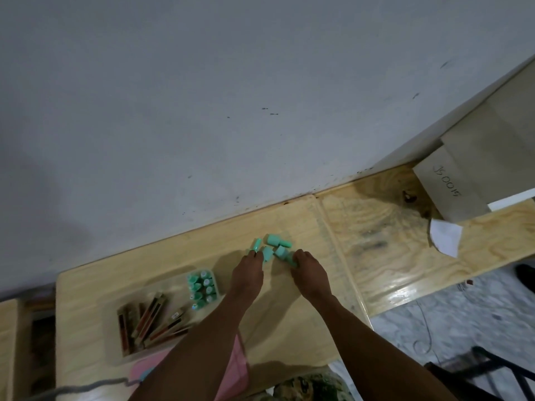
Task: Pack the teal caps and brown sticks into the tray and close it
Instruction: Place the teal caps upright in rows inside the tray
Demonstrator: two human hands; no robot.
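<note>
the loose teal caps (275, 247) lie in a small scatter on the worktop (289, 218), near its far edge by the wall, and both hands are on them. the left hand (247, 272) has its fingertips down on the cap at the left end of the group; whether it is pinching it or only touching it, i cannot tell. the right hand (311, 270) is curled over the near right end of the scatter, fingers closed around what looks like one teal cap, with two or three more lying free just beyond the knuckles.

to do this step well, i'd say gather a few at a time without knocking the rest toward the wall, then set them upright beside the ones already packed (they stand in neat rows, so dropping them in loose would waste the space).

the clear tray (115, 328) sits well to the left of the hands and nearer the person, its far corner filled with upright caps (201, 286) and its near part holding the brown sticks (150, 319) laid slantwise. a pink thing lies at the near edge under the left forearm; i cannot tell if it is the lid.
</note>
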